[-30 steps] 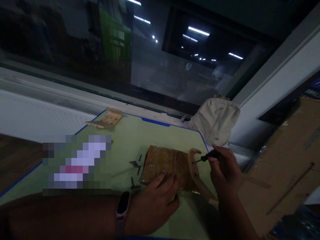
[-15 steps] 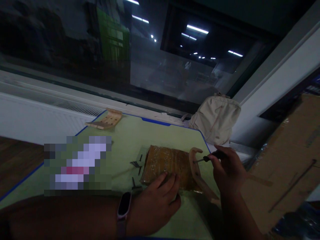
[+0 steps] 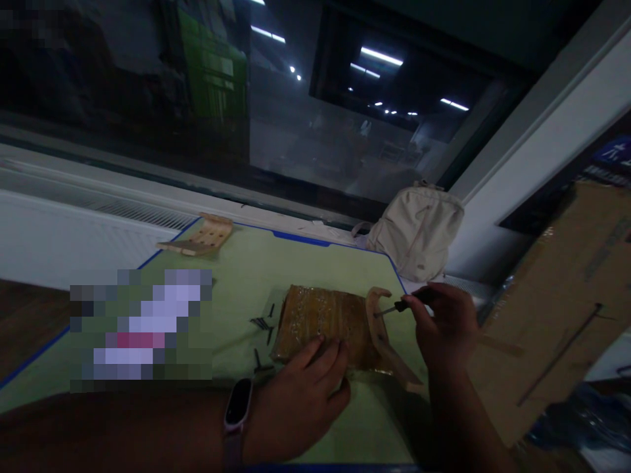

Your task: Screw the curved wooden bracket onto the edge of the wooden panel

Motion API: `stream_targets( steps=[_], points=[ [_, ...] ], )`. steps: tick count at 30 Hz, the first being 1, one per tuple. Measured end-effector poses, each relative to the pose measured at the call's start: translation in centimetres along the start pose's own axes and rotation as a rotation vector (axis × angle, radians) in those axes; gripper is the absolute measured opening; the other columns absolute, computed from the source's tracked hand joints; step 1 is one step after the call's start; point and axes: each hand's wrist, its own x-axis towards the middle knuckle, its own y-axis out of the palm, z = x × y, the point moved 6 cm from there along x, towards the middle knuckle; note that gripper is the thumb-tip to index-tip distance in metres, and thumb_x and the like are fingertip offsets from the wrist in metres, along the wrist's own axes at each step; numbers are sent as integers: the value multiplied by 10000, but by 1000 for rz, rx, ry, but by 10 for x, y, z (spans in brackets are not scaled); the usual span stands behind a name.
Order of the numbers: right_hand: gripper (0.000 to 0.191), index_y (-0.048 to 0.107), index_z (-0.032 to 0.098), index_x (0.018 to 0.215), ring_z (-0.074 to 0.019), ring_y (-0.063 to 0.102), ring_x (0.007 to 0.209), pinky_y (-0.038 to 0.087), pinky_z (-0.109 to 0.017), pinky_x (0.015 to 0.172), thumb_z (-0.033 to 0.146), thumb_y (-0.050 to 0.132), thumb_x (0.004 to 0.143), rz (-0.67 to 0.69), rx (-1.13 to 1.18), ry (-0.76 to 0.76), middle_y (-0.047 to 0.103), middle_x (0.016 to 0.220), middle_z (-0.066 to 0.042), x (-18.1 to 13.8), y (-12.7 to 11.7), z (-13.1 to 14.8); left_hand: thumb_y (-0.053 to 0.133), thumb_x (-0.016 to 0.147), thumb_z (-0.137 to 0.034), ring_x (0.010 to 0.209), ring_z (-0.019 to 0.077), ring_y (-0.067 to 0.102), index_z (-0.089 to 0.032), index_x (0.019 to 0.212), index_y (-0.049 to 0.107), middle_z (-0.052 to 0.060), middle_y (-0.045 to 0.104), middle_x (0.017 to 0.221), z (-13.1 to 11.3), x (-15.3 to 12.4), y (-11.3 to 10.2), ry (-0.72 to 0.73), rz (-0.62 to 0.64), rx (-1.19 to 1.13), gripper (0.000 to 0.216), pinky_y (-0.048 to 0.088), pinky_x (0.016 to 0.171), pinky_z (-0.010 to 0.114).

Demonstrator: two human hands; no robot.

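My left hand [image 3: 308, 401] lies with stretched fingers over the near edge of a block wrapped in brown packing tape [image 3: 315, 312]. A watch band circles its wrist. A curved wooden piece [image 3: 377, 328] stands against the block's right end. My right hand [image 3: 448, 322] is closed around the dark handle of a screwdriver [image 3: 401, 305]. The shaft points left, with its tip at a hole or screw in the wooden piece; which of the two I cannot tell. Several dark screws [image 3: 261, 323] lie left of the block.
Another curved wooden piece with holes [image 3: 202, 235] sits at the far left corner of the green table [image 3: 305, 259]. A blurred-out patch covers something on the left. A beige backpack [image 3: 417, 230] leans by the window, and a large cardboard box [image 3: 557, 315] stands at the right.
The whole view has shifted slightly, so things appear a little further left. My left hand still rests on the block and the screwdriver still meets the wooden piece.
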Motion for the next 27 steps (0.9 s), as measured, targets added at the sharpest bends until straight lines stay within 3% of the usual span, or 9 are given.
stream_targets(
  steps=[3, 6, 8, 11, 14, 18, 21, 24, 27],
  points=[
    [256, 705, 240, 1109, -215, 772, 825, 664, -400, 758, 307, 777, 873, 157, -43, -103, 762, 936, -48, -7, 7, 14, 665, 972, -419, 1272, 320, 592, -219, 1137, 624, 189, 637, 1402, 0, 1, 0, 0, 17, 9, 263, 145, 1181, 493],
    [273, 669, 266, 1240, -245, 777, 1039, 656, -463, 896, 236, 638, 970, 281, 68, -129, 781, 1104, -93, -15, 19, 27, 697, 944, -451, 1254, 312, 601, -229, 1104, 632, 177, 655, 1385, 1, 1, -1, -2, 7, 13, 281, 150, 1177, 484],
    [283, 651, 268, 1256, -238, 783, 1053, 658, -450, 903, 208, 622, 980, 258, 122, -79, 781, 1125, -93, -13, 23, 25, 731, 913, -460, 1241, 309, 606, -234, 1074, 638, 170, 664, 1374, 1, 1, -2, -11, -10, 13, 293, 159, 1174, 479],
    [250, 631, 264, 1180, -179, 793, 813, 668, -331, 716, 249, 699, 940, 116, 207, 44, 758, 967, -31, -3, 21, 9, 756, 883, -475, 1247, 311, 600, -231, 1079, 647, 165, 668, 1371, 1, 0, 0, -18, -13, 18, 331, 177, 1172, 475],
    [236, 631, 253, 1035, -119, 698, 638, 586, -230, 558, 277, 789, 861, 13, 165, 55, 664, 794, 38, 4, 13, 1, 778, 854, -475, 1267, 316, 580, -223, 1113, 654, 172, 659, 1382, 1, -2, 2, -12, -16, 15, 382, 191, 1170, 476],
    [168, 674, 259, 1099, -190, 725, 905, 636, -350, 758, 260, 696, 933, 113, 161, -75, 694, 982, -48, -3, 16, 19, 763, 869, -457, 1302, 313, 537, -223, 1117, 668, 177, 662, 1367, 1, -5, 6, -14, -39, 3, 353, 186, 1177, 475],
    [300, 641, 298, 1277, -238, 722, 1120, 619, -468, 943, 202, 582, 999, 273, 249, -125, 722, 1164, -96, -16, 30, 32, 718, 905, -452, 1325, 315, 510, -221, 1116, 679, 179, 664, 1353, 2, -7, 9, -6, -60, -1, 316, 183, 1185, 479],
    [315, 607, 321, 1310, -205, 762, 1031, 643, -424, 893, 206, 559, 1021, 267, 325, -32, 736, 1153, -79, -19, 37, 24, 675, 932, -439, 1351, 314, 486, -218, 1121, 684, 177, 658, 1355, 1, -9, 10, 5, -69, -2, 291, 177, 1198, 485],
    [224, 634, 297, 1183, -149, 745, 818, 636, -303, 721, 262, 672, 966, 126, 317, 75, 710, 979, -20, -11, 31, 6, 678, 928, -432, 1356, 306, 477, -220, 1104, 690, 172, 649, 1367, 1, -9, 10, 6, -79, -9, 276, 163, 1209, 473]
  ],
)
